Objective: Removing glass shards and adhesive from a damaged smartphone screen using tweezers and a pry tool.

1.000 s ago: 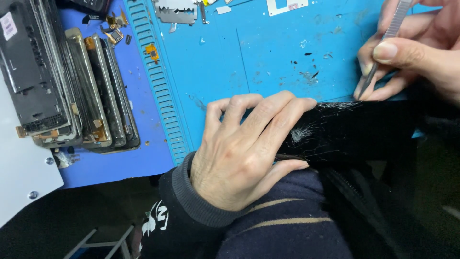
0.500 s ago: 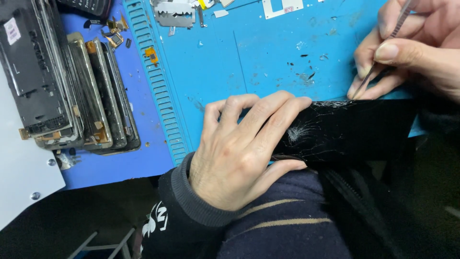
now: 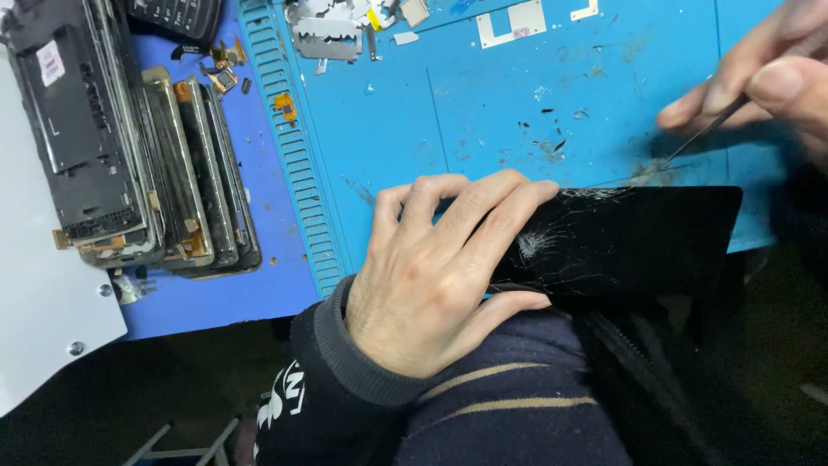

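Screen (image 3: 621, 242) sits at the near edge of our blue mat (image 3: 483, 121), black glass, badly cracked, with a white starburst of fractures near the middle. Mat's dusty with dark chips, and it has a ribbed strip down its left side. Further left, a row of phone frames (image 3: 129, 164) stands on edge; a razor blade (image 3: 326, 38) and small metal bits lie up top. Our left hand (image 3: 435, 276) presses flat on the screen, fingers spread. Our right hand (image 3: 768, 82) pinches a thin pick (image 3: 703, 129), tip on the mat just past the screen's far edge.
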